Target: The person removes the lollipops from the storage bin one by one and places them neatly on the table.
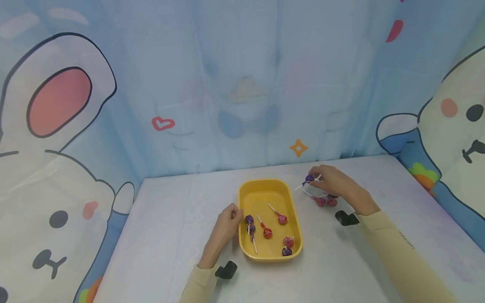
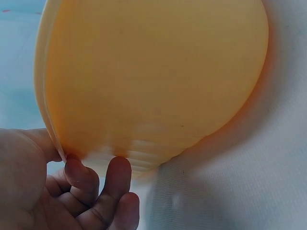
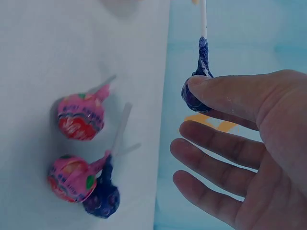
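Note:
My left hand (image 1: 228, 221) grips the left rim of a yellow tray (image 1: 265, 194), thumb on one side and curled fingers against the outer wall in the left wrist view. My right hand (image 1: 333, 182) pinches a purple-wrapped lollipop (image 3: 203, 52) by its round head between thumb and index finger, its white stick pointing away. The other three fingers are spread and hold nothing. Below that hand, a pink lollipop (image 3: 80, 120) lies on the table, with a second pink lollipop (image 3: 71, 181) and a purple lollipop (image 3: 102, 197) side by side near it.
Inside the tray lie several lollipops: a red one (image 1: 267, 232), pink ones such as the upper pink lollipop (image 1: 282, 219), and purple ones along the left wall and lower right corner. A white cloth (image 1: 170, 244) covers the table. Behind it hangs a blue cartoon curtain (image 1: 235, 84).

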A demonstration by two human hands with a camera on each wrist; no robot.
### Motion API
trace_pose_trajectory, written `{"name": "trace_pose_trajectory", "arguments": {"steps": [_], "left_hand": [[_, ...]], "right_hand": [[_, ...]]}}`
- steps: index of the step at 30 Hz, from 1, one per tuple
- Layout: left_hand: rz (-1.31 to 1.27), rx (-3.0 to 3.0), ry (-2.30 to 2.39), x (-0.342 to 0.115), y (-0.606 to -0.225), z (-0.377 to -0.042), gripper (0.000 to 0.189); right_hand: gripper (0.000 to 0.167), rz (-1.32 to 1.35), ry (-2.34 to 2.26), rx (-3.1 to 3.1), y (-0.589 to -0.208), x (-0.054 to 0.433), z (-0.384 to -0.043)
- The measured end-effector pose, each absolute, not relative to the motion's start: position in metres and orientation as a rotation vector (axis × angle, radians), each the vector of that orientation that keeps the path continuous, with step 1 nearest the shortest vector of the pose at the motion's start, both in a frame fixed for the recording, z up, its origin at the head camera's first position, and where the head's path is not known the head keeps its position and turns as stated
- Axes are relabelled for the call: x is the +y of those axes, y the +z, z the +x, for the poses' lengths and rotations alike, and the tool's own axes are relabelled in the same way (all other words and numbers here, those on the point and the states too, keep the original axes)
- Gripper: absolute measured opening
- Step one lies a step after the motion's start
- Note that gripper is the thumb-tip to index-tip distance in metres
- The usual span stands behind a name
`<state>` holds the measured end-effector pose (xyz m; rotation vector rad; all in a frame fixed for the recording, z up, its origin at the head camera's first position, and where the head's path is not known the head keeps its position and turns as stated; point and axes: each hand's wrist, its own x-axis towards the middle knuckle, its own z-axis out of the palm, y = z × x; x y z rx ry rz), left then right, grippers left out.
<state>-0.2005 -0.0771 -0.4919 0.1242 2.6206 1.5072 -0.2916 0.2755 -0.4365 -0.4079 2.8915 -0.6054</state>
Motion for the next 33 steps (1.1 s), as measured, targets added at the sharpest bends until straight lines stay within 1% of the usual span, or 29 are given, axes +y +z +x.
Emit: {"name": "trace_pose_trajectory", "arguments": {"steps": [19, 29, 33], "left_hand": [[0.08, 2.607, 1.509, -0.077, -0.493, -0.201, 0.024], [0.079, 2.602, 1.509, -0.076, -0.492, -0.202, 0.023], [0.077, 2.61, 1.498, -0.076, -0.492, -0.202, 0.023]], "right_hand": [[0.029, -0.312, -0.607, 2.85, -0.457, 0.313, -0.304], [0.036, -0.163, -0.507, 2.766, -0.463, 0.317, -0.313], [0.035, -0.169, -0.469, 2.745, -0.463, 0.318, -0.316]]}}
